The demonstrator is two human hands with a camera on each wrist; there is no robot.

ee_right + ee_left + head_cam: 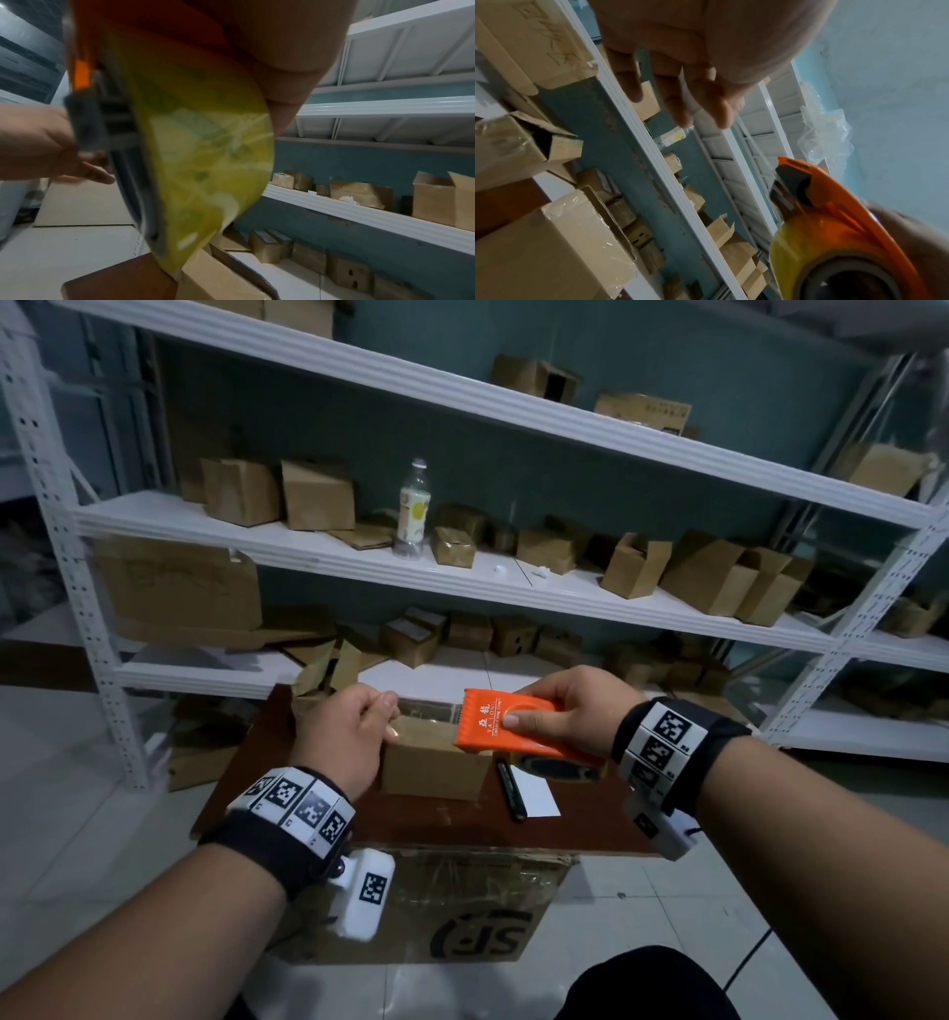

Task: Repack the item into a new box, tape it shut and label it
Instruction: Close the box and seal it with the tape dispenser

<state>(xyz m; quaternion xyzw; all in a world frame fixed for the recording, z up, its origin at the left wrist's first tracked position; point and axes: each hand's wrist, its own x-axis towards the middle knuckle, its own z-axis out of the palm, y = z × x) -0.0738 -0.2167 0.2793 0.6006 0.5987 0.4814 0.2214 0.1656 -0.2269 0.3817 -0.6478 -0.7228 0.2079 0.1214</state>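
Centre of the head view: the right hand (560, 711) grips the orange plastic tape dispenser (506, 726), thumb pressed flat on its top, the yellowish roll of clear tape (805, 243) seated underneath. A strip of clear tape (429, 709) stretches leftward from the dispenser's toothed edge to the left hand (341, 737), whose thumb and fingers pinch the strip's free end. Both hands hover just above the small brown cardboard box (431, 762), which sits on the dark reddish-brown worktop (267, 747) in the middle of the frame. Just right of the box lie a black marker pen (512, 792) and a white paper label (534, 793), the pen beside the label's left edge. Lower centre, a large flattened cardboard carton with a black logo (462, 911) sits below the worktop's near edge. White metal shelving (462, 582) with many small brown boxes fills the upper frame.
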